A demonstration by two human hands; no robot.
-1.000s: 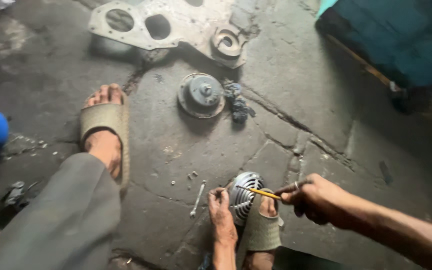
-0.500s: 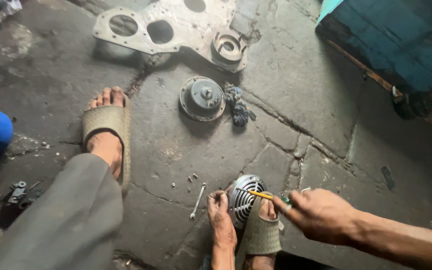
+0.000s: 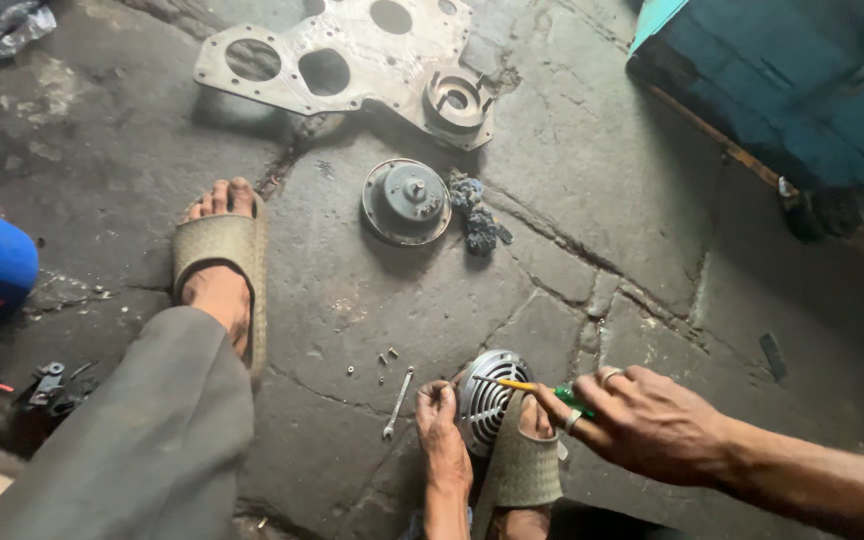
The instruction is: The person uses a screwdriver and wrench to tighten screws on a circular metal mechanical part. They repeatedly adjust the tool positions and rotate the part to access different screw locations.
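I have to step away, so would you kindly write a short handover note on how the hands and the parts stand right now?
Left hand: fingers rest on the rim of the round grilled metal part, steadying it; grip unclear.
Right hand: closed on a screwdriver with yellow shaft and green handle, tip at the grille.
The part stands on edge against the sandalled foot. A small spanner and loose screws lie on the floor to its left.
Farther off: round hub, flat metal plate.
Done: some screws look removed. Left: work at the grille.
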